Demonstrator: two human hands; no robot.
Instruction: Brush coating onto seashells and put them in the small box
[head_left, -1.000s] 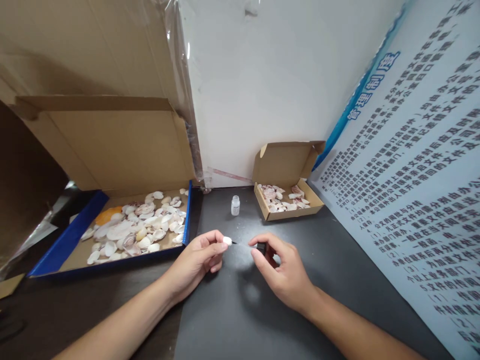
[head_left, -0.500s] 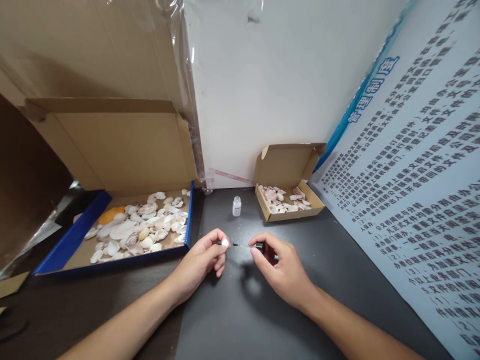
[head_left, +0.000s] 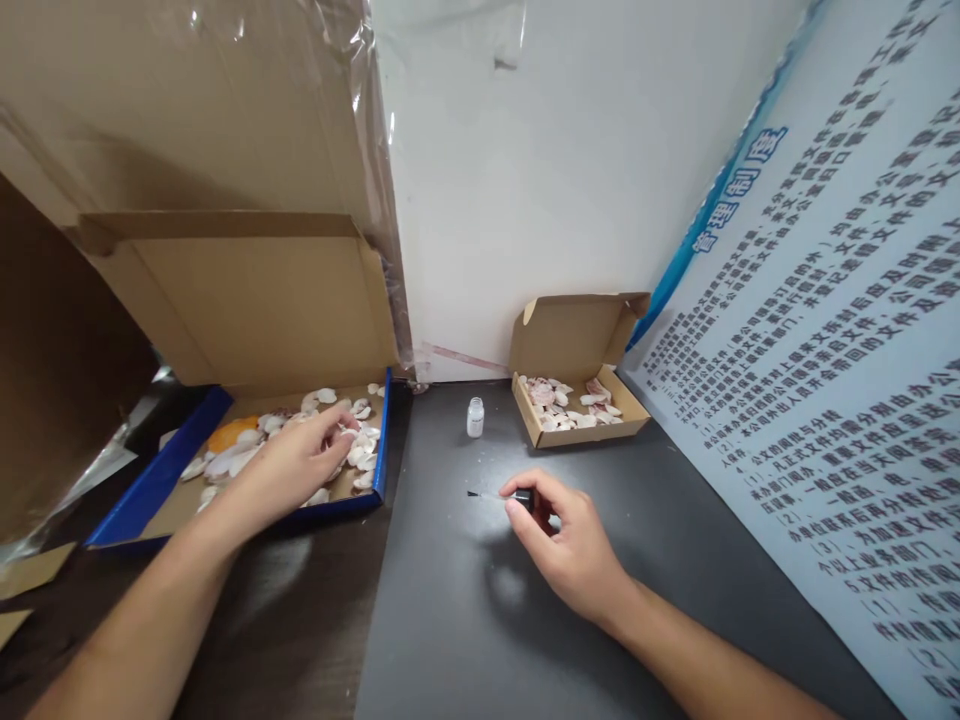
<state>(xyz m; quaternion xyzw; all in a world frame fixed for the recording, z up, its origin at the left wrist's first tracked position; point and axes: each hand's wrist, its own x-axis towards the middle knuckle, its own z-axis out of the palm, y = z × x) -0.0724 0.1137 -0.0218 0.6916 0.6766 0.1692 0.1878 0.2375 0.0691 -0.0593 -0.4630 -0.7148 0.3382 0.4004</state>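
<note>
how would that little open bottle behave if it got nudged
The small bottle would probably tip fairly easily, as it stands upright and is taller than wide. With no cap on its neck, it might spill if it fell. A low, gentle push may just slide it, since the dark tabletop looks flat and smooth.

Left arm stretched forward, left hand point(head_left: 319, 450) palm down, right hand point(head_left: 551, 525) pinching, fingers curled

The large pale-blue printed board point(head_left: 757, 340) reads "管理制度" in blue-edged characters; the small whitish bottle point(head_left: 475, 420) bears an illegible label.
</note>
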